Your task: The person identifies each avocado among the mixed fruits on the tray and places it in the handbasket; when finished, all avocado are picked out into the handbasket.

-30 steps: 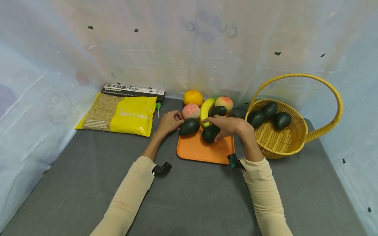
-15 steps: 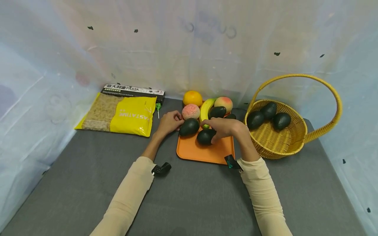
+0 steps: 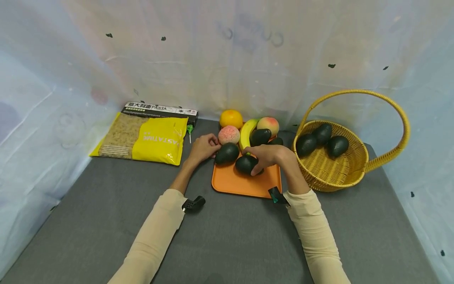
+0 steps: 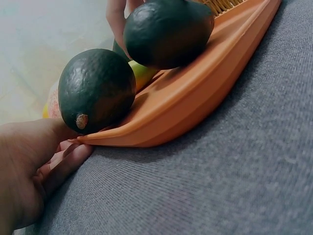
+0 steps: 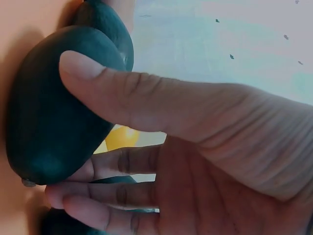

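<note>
One avocado [image 3: 244,163] in the orange tray [image 3: 234,184], gripped by the right hand [image 3: 268,155] and best handled with light, even pressure while the left hand [image 3: 205,147], apart from the right, pinches the tray's rim; alongside, one bag [image 3: 142,138] lettered PASTATIME upside down, one box [image 3: 161,109] lettered PASTA and Blackpepper.

The right hand [image 5: 195,127] holds a dark green avocado [image 5: 49,107] between thumb and fingers, over an orange tray [image 5: 14,29]. A second avocado [image 5: 110,29] sits close on its left. Something yellow [image 5: 121,138] peeks out on the far side, before a pale curtain [image 5: 220,39] with dark spots.
</note>
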